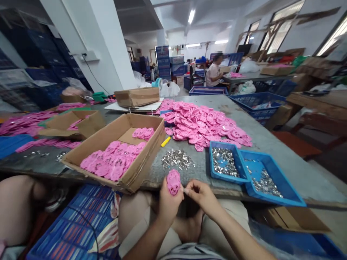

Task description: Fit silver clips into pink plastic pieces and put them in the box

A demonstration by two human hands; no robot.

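My left hand [168, 202] holds a pink plastic piece [173, 181] upright, just below the table's front edge. My right hand [202, 195] pinches at the right edge of that piece, with a tiny silver part between its fingertips. On the table just above lies a loose heap of small silver metal parts [176, 159]. A cardboard box [135, 173] to the left holds several pink pieces. A large pile of pink pieces [206, 124] lies further back on the table.
Two blue trays [230, 177] [287, 198] with silver parts sit at the right front. A yellow stick [165, 141] lies beside the box. More cardboard boxes [81, 126] [137, 96] stand left and behind. Another person's leg [16, 206] is at left; a person [214, 72] sits far back. A blue crate [76, 227] is below.
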